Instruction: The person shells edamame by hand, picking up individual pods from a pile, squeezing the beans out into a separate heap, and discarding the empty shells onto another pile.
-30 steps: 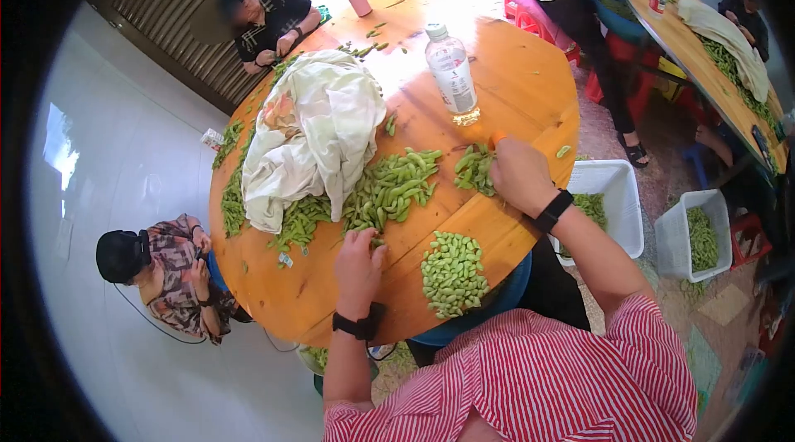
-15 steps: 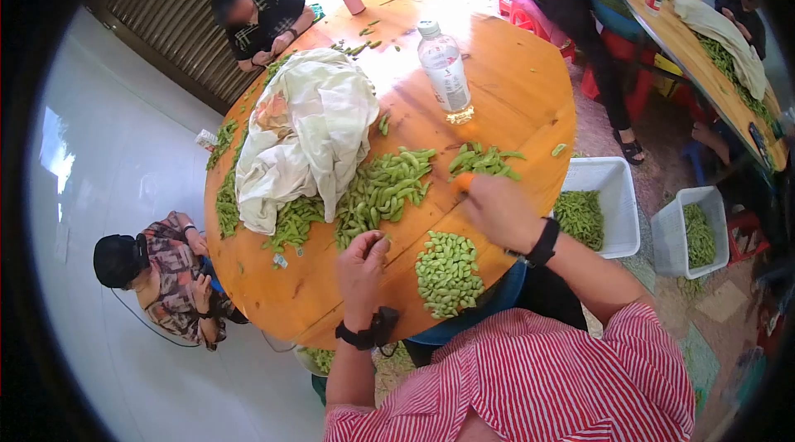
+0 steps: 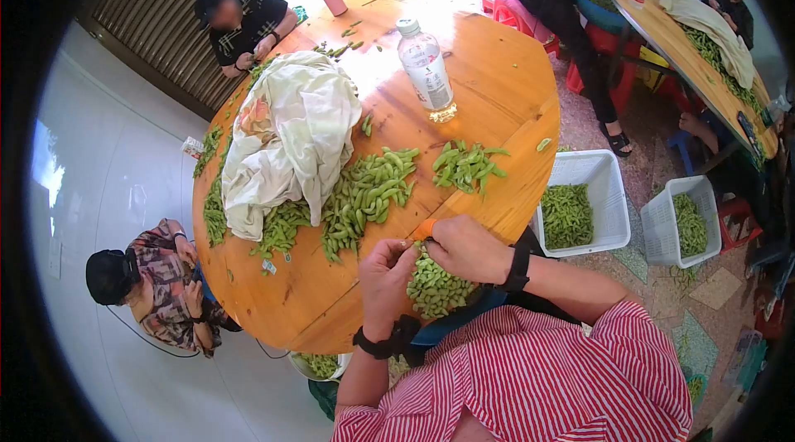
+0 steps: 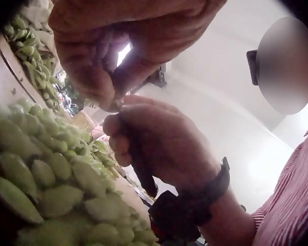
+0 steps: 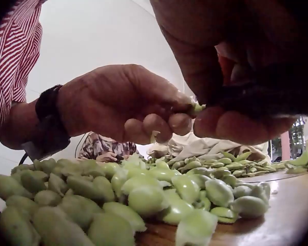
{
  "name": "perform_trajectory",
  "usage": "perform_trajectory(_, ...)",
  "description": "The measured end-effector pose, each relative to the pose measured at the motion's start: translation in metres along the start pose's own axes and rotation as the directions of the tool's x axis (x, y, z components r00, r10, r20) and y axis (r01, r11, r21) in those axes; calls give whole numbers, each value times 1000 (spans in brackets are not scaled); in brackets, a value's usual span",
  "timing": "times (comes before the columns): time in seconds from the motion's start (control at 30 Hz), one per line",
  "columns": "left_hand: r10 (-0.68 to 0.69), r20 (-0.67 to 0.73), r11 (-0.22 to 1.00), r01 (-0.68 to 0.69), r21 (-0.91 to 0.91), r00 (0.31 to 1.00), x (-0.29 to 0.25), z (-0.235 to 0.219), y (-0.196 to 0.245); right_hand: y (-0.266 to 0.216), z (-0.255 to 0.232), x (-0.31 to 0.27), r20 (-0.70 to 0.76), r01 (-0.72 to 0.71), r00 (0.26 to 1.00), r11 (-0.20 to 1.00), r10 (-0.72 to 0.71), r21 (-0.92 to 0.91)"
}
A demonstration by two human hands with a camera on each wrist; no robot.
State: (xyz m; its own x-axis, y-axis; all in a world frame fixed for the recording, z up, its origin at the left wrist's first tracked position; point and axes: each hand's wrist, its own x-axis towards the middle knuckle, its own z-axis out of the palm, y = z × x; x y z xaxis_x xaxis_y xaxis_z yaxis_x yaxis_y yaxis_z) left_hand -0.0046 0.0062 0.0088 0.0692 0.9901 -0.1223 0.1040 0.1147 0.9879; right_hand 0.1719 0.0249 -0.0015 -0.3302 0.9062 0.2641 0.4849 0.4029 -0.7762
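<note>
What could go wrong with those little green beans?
Shelled beans lie close to the edge of the table, so a bumped pile might spill. The left hand holds a small green piece, which could slip away. The right hand grips a dark, slender thing close by; I can't tell what it is, but if sharp it might nick a finger.

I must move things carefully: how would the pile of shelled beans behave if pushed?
The shelled beans lie loose, so the pile would probably spread apart. Their glossy skins look slippery. Being oval rather than round, they may slide more than roll.
</note>
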Motion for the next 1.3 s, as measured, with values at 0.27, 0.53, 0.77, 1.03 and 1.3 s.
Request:
perform_trajectory(0.27, 13, -20, 998, -12, 68, 1000, -2, 4, 0, -1, -2, -1, 28, 7, 1000, 997, -5, -71)
perform_trajectory(0.53, 354, 25, 791, -314, 525, 935, -4, 9, -3, -5, 5, -3, 75, 85, 995, 963, -68, -255)
perform_trajectory(0.77, 194, -9, 935, -182, 306, 981, -2, 4, -7, 6, 4, 3, 135, -40, 989, 992, 56, -122)
perform_trajectory(1.03, -212, 248, 853, 303, -425, 945, 8, -11, -9, 16, -6, 5, 267, -269, 952, 823, 149, 500)
perform_trajectory(1.3, 448, 118, 734, -440, 517, 886, 0, 3, -3, 17, 3, 5, 82, -69, 995, 984, 56, 163)
